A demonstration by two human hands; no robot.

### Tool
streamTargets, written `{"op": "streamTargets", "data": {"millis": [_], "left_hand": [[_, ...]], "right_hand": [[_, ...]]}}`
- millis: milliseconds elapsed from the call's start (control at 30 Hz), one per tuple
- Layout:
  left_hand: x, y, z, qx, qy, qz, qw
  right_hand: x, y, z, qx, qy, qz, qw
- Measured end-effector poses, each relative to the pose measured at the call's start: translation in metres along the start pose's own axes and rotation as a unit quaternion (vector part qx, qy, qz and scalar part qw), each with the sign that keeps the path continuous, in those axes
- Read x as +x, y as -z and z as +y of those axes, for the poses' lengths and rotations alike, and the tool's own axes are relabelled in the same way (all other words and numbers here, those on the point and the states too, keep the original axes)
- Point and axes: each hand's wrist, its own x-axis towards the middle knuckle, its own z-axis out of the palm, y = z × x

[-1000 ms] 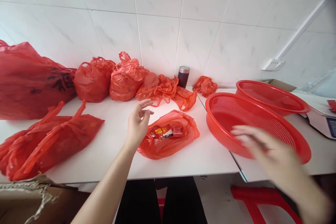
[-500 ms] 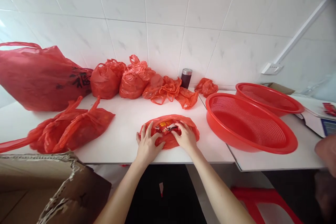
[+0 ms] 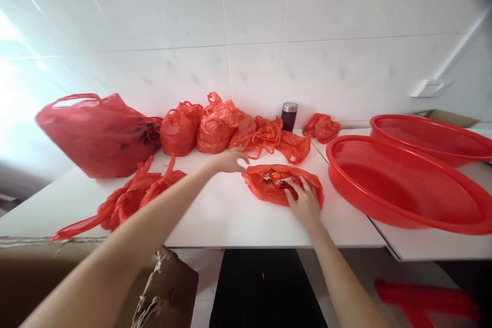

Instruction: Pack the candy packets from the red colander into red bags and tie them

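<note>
An opened red plastic bag (image 3: 265, 196) lies on the white table, its mouth facing up. Inside it show several shiny red packets (image 3: 277, 176) with yellow and white print. My right hand (image 3: 306, 201) reaches into the bag's right side, fingers apart and resting on the packets; its fingertips are partly hidden. My left hand (image 3: 230, 160) hovers at the bag's left rim, fingers stretched out with nothing visible in them. Behind that hand lie crumpled red plastic bags (image 3: 265, 132).
Filled red bags (image 3: 215, 128) and a large red bag (image 3: 100, 133) line the wall. A dark flask (image 3: 289, 117) stands behind. Red baskets (image 3: 384, 184) sit at right. A torn cardboard box (image 3: 172, 287) is at front left, near tied red bags (image 3: 126, 197).
My left hand has let go of the bag's left side and moved up and left. My right hand stays at the bag's right side. The camera view has turned left.
</note>
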Motion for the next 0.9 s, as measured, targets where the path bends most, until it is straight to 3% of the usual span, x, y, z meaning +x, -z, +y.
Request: {"op": "streamTargets", "data": {"millis": [100, 167, 233, 300, 367, 467, 567, 633, 800, 867, 900], "left_hand": [[-0.062, 0.032, -0.077, 0.018, 0.132, 0.079, 0.988], [-0.107, 0.032, -0.113, 0.030, 0.243, 0.111, 0.963], [-0.143, 0.018, -0.130, 0.026, 0.314, 0.123, 0.941], [-0.163, -0.004, -0.129, 0.007, 0.353, 0.128, 0.927], [-0.168, -0.025, -0.119, -0.016, 0.378, 0.148, 0.914], [-0.162, -0.034, -0.106, -0.059, 0.405, 0.206, 0.889], [-0.169, -0.014, -0.104, -0.121, 0.424, 0.271, 0.856], [-0.192, 0.009, -0.105, -0.168, 0.433, 0.312, 0.829], [-0.299, 0.060, -0.101, -0.235, 0.462, 0.384, 0.764], [-0.350, 0.070, -0.109, -0.253, 0.505, 0.376, 0.734], [-0.374, 0.071, -0.117, -0.273, 0.527, 0.344, 0.727]], "right_hand": [[0.000, -0.003, 0.004, 0.013, 0.024, 0.031, 0.999], [0.000, -0.004, 0.006, 0.020, 0.040, 0.035, 0.998], [0.000, -0.003, 0.006, 0.026, 0.053, 0.037, 0.998], [0.000, -0.002, 0.006, 0.040, 0.063, 0.046, 0.996], [-0.001, -0.001, 0.006, 0.063, 0.083, 0.055, 0.993], [-0.003, 0.003, 0.007, 0.103, 0.127, 0.052, 0.985], [-0.002, 0.005, 0.008, 0.130, 0.156, 0.050, 0.978], [-0.001, 0.006, 0.010, 0.142, 0.168, 0.054, 0.974], [0.004, 0.007, 0.014, 0.167, 0.189, 0.047, 0.967], [0.005, 0.006, 0.015, 0.155, 0.190, 0.042, 0.969], [0.005, 0.005, 0.017, 0.145, 0.189, 0.042, 0.970]]}}
